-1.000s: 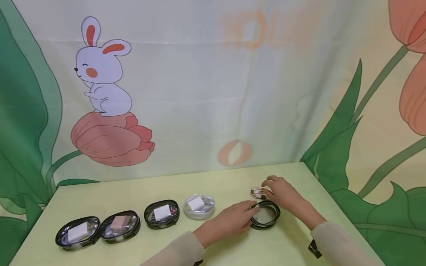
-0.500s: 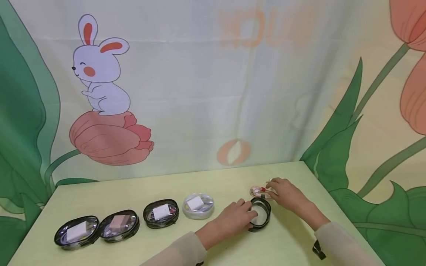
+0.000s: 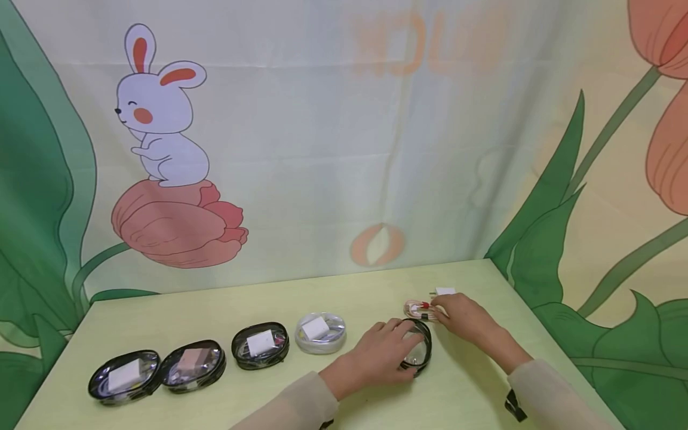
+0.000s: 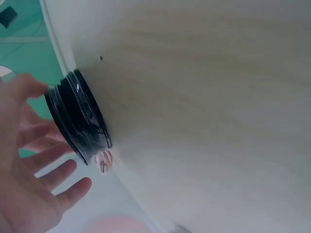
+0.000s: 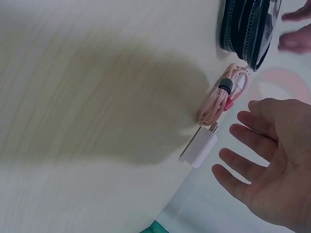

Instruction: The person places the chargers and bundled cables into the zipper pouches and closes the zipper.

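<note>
My left hand (image 3: 376, 355) grips the left side of a small oval case (image 3: 428, 346) with a clear top and black trim. The case (image 4: 80, 116) stands on its side wall in the left wrist view, my thumb at its edge. Beside it lies a pink charging cable (image 5: 218, 104), coiled and bound with a black strap, with a red piece on it. A white plug adapter (image 5: 199, 145) with metal prongs sits against the cable's end. Over these two hovers my right hand (image 3: 464, 316), fingers loosely bent and apart from the adapter in the right wrist view.
Left of my hands, a row of similar oval cases runs along the table: two black-trimmed ones (image 3: 129, 397) touching, another black one (image 3: 260, 363), and a clear white one (image 3: 321, 348). Each holds a plug adapter. A printed cloth (image 3: 301, 179) hangs behind the table's back edge.
The case has turned and shifted slightly left under my left hand, which now holds it farther around. My right hand has drawn a little right and down, uncovering the white adapter and more cable.
</note>
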`<state>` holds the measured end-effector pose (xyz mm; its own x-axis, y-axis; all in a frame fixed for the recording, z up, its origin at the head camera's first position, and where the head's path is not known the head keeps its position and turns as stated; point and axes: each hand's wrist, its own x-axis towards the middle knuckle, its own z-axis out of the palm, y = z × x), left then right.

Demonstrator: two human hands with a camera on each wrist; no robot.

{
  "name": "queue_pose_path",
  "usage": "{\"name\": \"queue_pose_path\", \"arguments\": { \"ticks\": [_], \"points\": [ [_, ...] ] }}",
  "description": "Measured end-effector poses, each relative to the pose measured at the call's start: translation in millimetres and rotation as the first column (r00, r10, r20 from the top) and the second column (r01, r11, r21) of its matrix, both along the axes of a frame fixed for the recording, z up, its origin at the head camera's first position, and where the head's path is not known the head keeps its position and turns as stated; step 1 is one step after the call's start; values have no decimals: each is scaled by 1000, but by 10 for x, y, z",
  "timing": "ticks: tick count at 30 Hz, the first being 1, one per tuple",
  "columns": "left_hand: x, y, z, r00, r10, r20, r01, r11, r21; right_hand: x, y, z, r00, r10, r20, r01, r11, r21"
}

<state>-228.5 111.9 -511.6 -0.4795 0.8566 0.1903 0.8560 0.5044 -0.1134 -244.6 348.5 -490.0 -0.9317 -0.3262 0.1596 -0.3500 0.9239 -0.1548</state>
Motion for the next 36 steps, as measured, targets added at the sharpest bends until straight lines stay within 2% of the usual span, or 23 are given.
{"name": "queue_pose_path", "arguments": {
  "ticks": [6, 12, 16, 19, 22, 25, 29, 32, 36],
  "points": [
    [-119, 58, -13, 990, -11, 140, 24, 996, -88, -19, 19, -47, 998, -29, 61, 30, 999, -17],
    [-153, 83, -41, 969, 14, 247, 26, 987, -160, -18, 41, -79, 999, 16, 38, -17, 999, 31],
    [-155, 94, -63, 972, 48, 232, -6, 984, -178, -10, 43, -82, 998, 44, 33, -46, 997, 60],
    [-144, 100, -64, 973, 124, 197, -90, 981, -171, -10, 45, -89, 998, 55, 36, -57, 996, 68],
    [-128, 111, -60, 962, 214, 168, -189, 970, -155, -16, 54, -106, 998, 54, 39, -58, 994, 88],
    [-110, 120, -40, 954, 261, 149, -239, 959, -151, -18, 67, -132, 998, 42, 52, -47, 993, 108],
    [-102, 125, -8, 957, 246, 151, -224, 963, -153, -28, 93, -171, 997, 37, 69, -44, 994, 105],
    [-104, 120, 14, 960, 218, 176, -191, 969, -158, -45, 113, -208, 996, 48, 77, -56, 993, 102],
    [-111, 112, 32, 955, 202, 217, -166, 971, -174, -78, 129, -267, 994, 66, 86, -76, 990, 119]
  ]
}}
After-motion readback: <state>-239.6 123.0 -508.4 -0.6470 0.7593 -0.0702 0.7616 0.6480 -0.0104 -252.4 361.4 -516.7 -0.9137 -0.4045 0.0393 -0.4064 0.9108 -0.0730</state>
